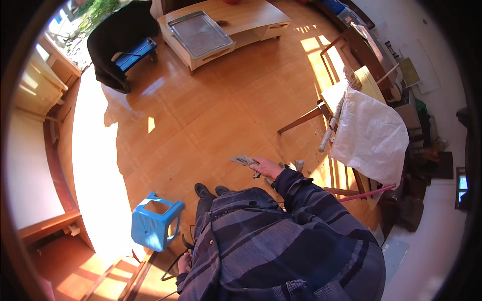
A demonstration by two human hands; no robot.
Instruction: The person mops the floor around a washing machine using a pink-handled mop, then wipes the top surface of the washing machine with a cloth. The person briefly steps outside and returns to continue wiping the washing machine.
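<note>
My right hand [267, 168] is closed around a crumpled grey cloth [244, 160], held out in front of me above the tiled floor. One end of the cloth sticks out to the left, and a bit hangs below the fingers. Low at my left side, my left hand [184, 263] is partly hidden by my plaid jacket [266, 241]. Its fingers look curled beside a thin dark bar [169, 270], but what they hold cannot be made out. A blue plastic stool [155, 223] lies tipped on the floor near that hand.
To the right, a white cloth [371, 135] and a wrapped stick [332, 125] lie over a wooden chair [364, 83]. A low table [256, 17] with a metal tray [200, 34] stands ahead. At far left a black cover [120, 30] drapes a blue-topped seat [135, 54].
</note>
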